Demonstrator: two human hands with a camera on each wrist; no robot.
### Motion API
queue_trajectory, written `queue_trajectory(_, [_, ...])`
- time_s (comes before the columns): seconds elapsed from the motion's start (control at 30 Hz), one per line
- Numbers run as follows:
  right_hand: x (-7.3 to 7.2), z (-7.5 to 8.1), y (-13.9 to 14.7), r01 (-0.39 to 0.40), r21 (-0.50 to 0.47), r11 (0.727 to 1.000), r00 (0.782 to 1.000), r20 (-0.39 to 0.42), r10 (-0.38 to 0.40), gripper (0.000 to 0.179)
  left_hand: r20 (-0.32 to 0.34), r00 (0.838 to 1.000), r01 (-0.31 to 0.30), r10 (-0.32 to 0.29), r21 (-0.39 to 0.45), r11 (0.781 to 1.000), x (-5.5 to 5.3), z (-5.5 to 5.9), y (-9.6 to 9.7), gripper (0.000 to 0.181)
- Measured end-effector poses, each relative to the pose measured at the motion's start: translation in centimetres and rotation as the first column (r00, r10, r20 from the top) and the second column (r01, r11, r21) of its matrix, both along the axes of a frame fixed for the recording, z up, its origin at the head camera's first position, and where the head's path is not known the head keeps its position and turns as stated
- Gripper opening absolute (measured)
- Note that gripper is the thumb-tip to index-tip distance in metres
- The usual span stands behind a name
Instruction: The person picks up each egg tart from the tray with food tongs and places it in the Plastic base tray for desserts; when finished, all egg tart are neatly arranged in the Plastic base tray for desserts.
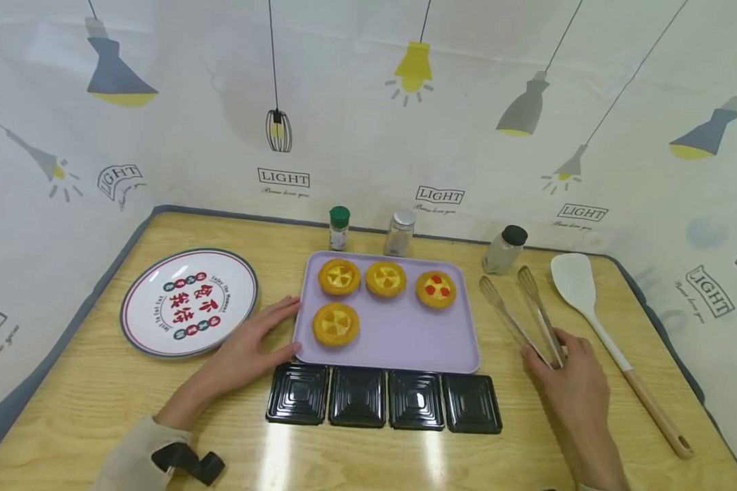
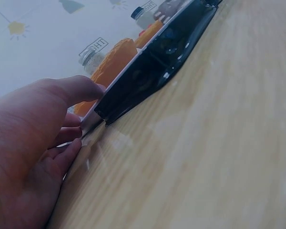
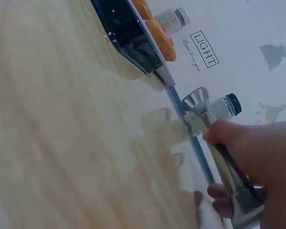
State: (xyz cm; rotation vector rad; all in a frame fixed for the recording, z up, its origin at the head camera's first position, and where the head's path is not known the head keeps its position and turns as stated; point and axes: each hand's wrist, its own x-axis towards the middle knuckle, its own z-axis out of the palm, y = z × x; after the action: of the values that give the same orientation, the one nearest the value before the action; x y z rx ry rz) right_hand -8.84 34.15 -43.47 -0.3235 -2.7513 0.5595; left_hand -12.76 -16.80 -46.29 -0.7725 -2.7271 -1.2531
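My right hand [image 1: 574,382] holds a pair of metal tongs [image 1: 543,320] by its arms; the tongs' slotted ends stand apart and point away from me. The right wrist view shows the thumb along one arm of the tongs [image 3: 224,167]. My left hand [image 1: 246,351] touches the left edge of a lilac tray [image 1: 405,341], its fingers fairly straight and the thumb near the front corner. On the tray lie three tarts with yellow wedge tops, one of them [image 1: 336,324] in front, and a tart with red spots [image 1: 435,290] at the right.
Several black square plastic dishes [image 1: 357,397] line the tray's front. A printed plate [image 1: 190,300] lies at left. Behind stand a green-capped jar [image 1: 339,228], a silver-capped jar [image 1: 400,233] and a black-capped jar [image 1: 504,250]. A white spatula [image 1: 589,300] with a wooden handle lies at right.
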Motion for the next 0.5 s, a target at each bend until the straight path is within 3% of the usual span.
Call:
queue_trajectory(0.13, [0.2,0.9,-0.5,-0.020,-0.001,1.000,0.996,-0.088,0.020,0.057,0.001,1.000,-0.004,0.004,-0.010,1.000,0.1,0.1,0.1,0.068])
queue_trajectory(0.27, [0.2,2.1,-1.3,-0.125,-0.015,0.992,0.980,-0.155,0.121,0.052,0.007,1.000,-0.012,0.012,-0.017,1.000,0.1,0.2,0.1,0.069])
queue_trajectory(0.5, [-0.4,3.6,-3.1,-0.283,0.023,0.959,0.949,-0.138,0.284,0.059,0.023,1.000,-0.015,0.015,-0.014,1.000,0.1,0.3,0.1,0.069])
